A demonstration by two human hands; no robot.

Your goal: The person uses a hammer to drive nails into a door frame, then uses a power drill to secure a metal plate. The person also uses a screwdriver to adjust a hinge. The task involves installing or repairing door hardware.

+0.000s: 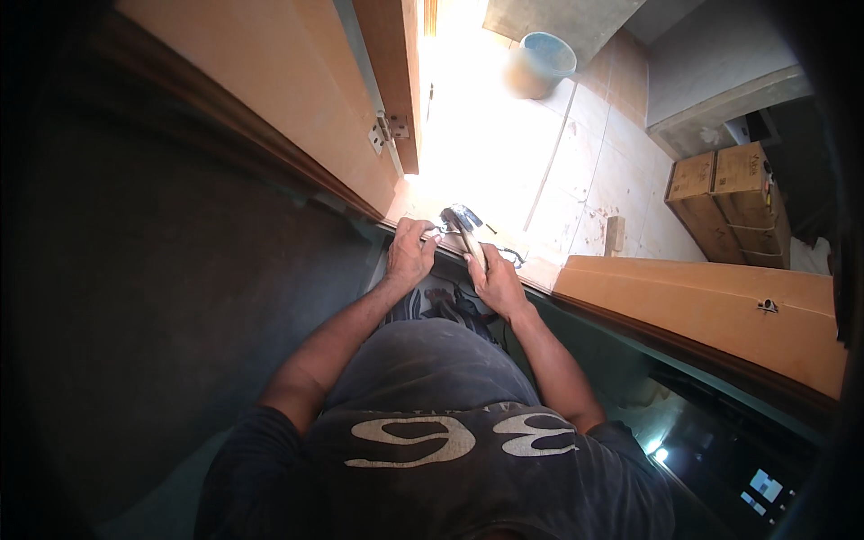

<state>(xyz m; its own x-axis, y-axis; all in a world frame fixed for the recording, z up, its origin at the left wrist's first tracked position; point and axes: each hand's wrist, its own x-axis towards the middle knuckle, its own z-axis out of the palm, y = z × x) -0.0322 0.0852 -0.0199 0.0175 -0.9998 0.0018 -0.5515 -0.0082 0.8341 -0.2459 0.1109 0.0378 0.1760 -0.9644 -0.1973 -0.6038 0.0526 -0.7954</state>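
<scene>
In my right hand (498,286) is a hammer (474,247), its pale wooden handle gripped with the fingers wrapped round it. The dark metal head points away from me, above the wooden sill or frame edge (540,272). My left hand (412,252) is closed in a pinch at the same edge, left of the hammer head. Something small and shiny shows at its fingertips, too small to name. A dark, looped, thin object (513,257) lies on the edge just beyond my right hand.
An open wooden door (387,54) with a metal hinge (389,130) stands at the upper left. Beyond the frame, a bluish bucket (547,63) sits on brightly lit floor tiles. A small wood block (615,236) and stacked cardboard boxes (727,202) are to the right.
</scene>
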